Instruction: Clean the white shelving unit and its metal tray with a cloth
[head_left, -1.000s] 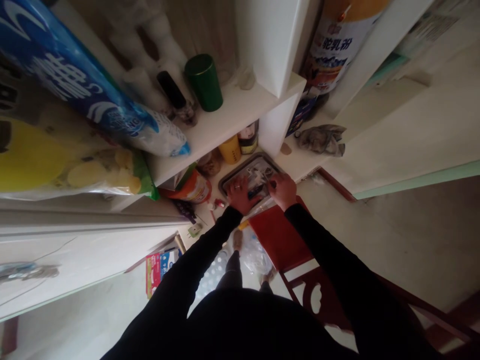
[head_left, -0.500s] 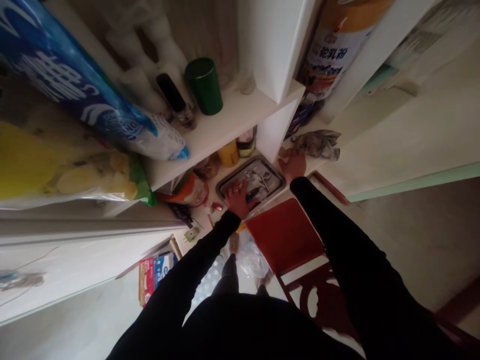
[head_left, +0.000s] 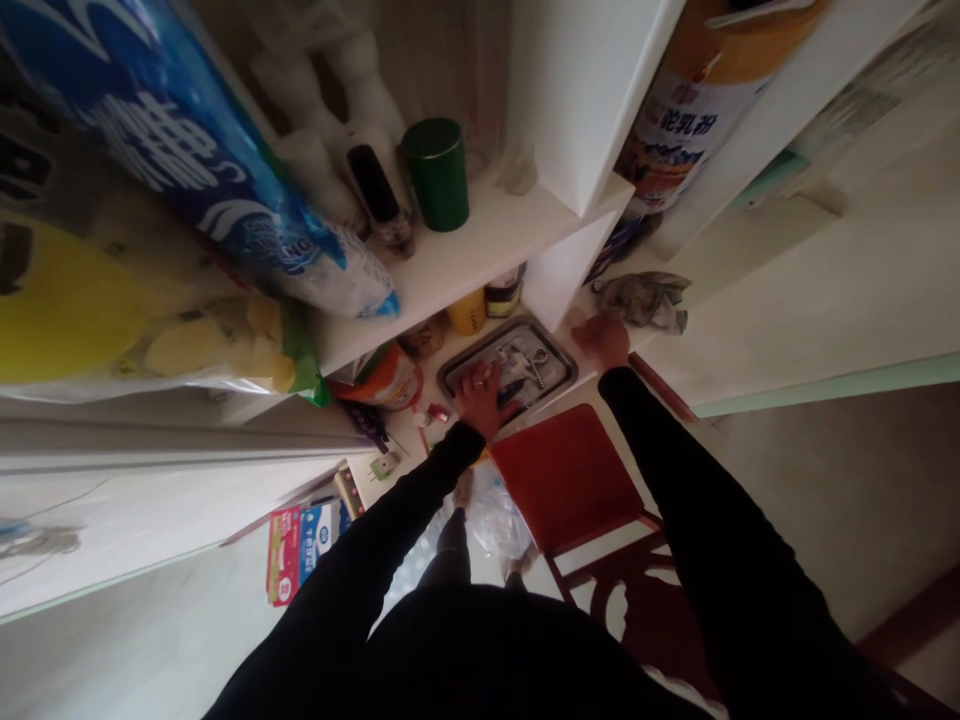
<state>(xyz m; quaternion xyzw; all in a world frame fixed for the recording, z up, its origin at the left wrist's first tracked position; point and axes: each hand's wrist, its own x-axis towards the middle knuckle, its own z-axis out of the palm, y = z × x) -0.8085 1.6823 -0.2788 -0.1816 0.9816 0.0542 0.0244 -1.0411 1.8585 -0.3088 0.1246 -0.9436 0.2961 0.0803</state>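
left hand [head_left: 480,400] spread open over the tray [head_left: 564,374], nothing gripped; right hand [head_left: 602,341] blurry beside the crumpled bag [head_left: 646,300], can't tell its grip

A home is suggested by the mix of household goods and furniture. Past the left hand [head_left: 480,400], a white shelf [head_left: 506,222] is crowded with a blue printed packet [head_left: 225,165], a bag of snacks [head_left: 217,345] and a green cup [head_left: 436,175]. Beyond the right hand [head_left: 602,342], a large labelled canister [head_left: 679,130] is kept. On the near side of both, a red chair [head_left: 566,478] with a carved back is placed. Which room is shown cannot be told surely in the dim light.
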